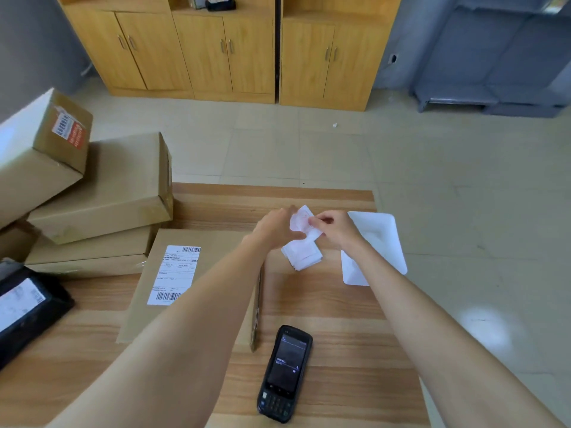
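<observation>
Up near the far edge of the counter (333, 304), a small white slip (301, 218) with faint red print is pinched between both hands. The left hand (277, 227) grips its left side and the right hand (336, 228) pinches its right edge. The slip hangs just above a stack of similar slips (302, 256) lying on the counter. A white sheet (378, 239) lies just right of the stack, partly under the right wrist. A flat cardboard box (216, 242) with a shipping label (174, 274) sits beneath the left forearm, and a handheld scanner (285, 373) lies screen-up nearer the person. Stacked cartons (102, 186) and a black parcel (27, 307) crowd the left side.
</observation>
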`<action>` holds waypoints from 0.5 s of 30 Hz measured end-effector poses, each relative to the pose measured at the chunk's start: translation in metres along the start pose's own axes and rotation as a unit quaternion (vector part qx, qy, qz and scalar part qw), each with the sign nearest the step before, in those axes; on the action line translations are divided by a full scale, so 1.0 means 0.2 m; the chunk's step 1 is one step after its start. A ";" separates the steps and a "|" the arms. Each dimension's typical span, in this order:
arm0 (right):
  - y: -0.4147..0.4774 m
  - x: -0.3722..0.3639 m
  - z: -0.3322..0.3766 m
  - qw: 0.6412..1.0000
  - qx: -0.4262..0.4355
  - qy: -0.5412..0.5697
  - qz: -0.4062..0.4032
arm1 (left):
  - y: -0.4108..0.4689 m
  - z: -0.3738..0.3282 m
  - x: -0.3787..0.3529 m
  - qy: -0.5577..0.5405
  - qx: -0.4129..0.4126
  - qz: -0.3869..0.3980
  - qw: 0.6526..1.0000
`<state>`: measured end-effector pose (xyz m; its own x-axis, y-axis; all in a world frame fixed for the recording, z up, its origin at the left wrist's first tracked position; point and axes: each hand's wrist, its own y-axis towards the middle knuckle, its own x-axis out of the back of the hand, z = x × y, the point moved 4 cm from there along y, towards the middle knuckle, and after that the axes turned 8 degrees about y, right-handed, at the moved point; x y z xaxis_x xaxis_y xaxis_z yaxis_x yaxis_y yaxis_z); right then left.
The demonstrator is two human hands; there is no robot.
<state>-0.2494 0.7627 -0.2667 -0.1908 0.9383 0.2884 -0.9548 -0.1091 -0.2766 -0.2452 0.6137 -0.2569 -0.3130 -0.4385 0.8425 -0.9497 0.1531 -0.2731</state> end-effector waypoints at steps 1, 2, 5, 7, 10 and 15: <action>-0.01 0.01 0.04 1.000 0.006 0.006 0.000 | 0.00 -0.02 0.04 -0.003 -0.004 -0.008 1.000; -0.01 0.02 0.08 1.000 0.015 0.008 -0.001 | -0.01 -0.03 0.08 -0.002 -0.011 -0.015 1.000; -0.04 0.05 0.20 0.999 0.045 0.027 -0.012 | -0.03 -0.08 0.18 0.005 -0.044 -0.022 0.999; -0.07 0.06 0.27 0.997 0.067 0.025 -0.015 | -0.05 -0.10 0.24 0.004 -0.070 -0.007 0.998; -0.11 0.05 0.33 0.997 0.076 -0.018 -0.005 | -0.09 -0.13 0.31 0.015 -0.089 0.036 0.995; -0.15 0.00 0.35 0.996 0.073 -0.048 0.004 | -0.11 -0.09 0.37 0.034 -0.067 0.092 0.993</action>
<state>-0.2363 0.7439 -0.1937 -0.2123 0.9021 0.3757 -0.9749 -0.1688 -0.1455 -0.2466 0.5937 -0.1799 -0.4747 -0.3320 0.8151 -0.8656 0.3440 -0.3639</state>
